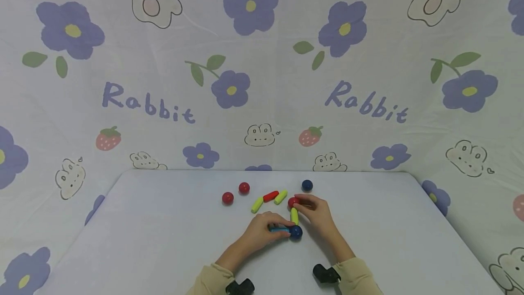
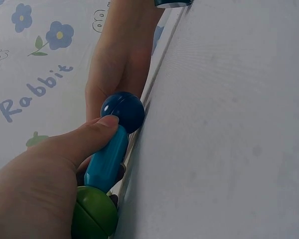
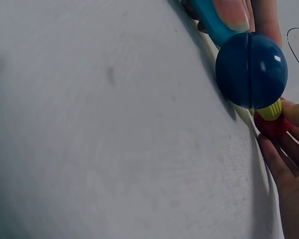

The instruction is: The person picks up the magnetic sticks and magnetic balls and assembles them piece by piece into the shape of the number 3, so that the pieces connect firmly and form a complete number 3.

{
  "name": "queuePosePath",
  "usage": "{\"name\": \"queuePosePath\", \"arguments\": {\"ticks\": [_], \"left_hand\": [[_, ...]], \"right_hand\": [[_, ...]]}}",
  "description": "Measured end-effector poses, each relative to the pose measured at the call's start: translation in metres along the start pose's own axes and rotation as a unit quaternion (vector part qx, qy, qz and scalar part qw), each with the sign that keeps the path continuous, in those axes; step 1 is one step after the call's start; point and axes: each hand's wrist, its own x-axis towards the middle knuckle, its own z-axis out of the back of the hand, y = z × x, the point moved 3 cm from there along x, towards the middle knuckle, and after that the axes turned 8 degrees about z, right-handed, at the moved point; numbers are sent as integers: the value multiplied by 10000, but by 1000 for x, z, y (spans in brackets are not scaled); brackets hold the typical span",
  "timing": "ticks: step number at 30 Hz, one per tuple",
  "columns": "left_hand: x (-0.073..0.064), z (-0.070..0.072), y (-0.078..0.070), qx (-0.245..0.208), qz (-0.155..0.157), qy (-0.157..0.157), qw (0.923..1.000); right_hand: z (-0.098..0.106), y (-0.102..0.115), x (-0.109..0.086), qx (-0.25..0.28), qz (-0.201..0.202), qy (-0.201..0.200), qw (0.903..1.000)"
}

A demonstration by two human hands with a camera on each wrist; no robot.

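Note:
My left hand (image 1: 262, 232) holds a joined toy piece, its thumb where a dark blue ball (image 2: 123, 112) meets a light blue rod (image 2: 107, 159). A green ball (image 2: 94, 214) sits at the rod's other end, by the palm, and is hidden in the head view. Between thumb and fingers, my right hand (image 1: 318, 213) pinches a red ball (image 1: 293, 202). From the red ball a yellow-green rod (image 1: 294, 216) reaches to the blue ball, lining up with it in the head and right wrist views.
Beyond the hands on the white table (image 1: 163, 226) lie two red balls (image 1: 227, 198), a red rod (image 1: 270, 196), two yellow-green rods (image 1: 257, 205) and another dark blue ball (image 1: 307, 185). A patterned cloth (image 1: 270, 67) hangs behind the table's back edge.

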Motion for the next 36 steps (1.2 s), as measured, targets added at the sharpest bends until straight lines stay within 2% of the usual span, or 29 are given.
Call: {"name": "queuePosePath", "arguments": {"ticks": [15,21,36], "left_hand": [[0,0,0,-30,-26,11,10000],[0,1,1,-8,-25,31,10000],[0,1,-2,-60,-9,96,9999]], "right_hand": [[-3,2,1,-107,-87,-90,9999],[-6,0,7,0,-49,-36,10000],[-19,1,24,-132,-65,129,9998]]}}
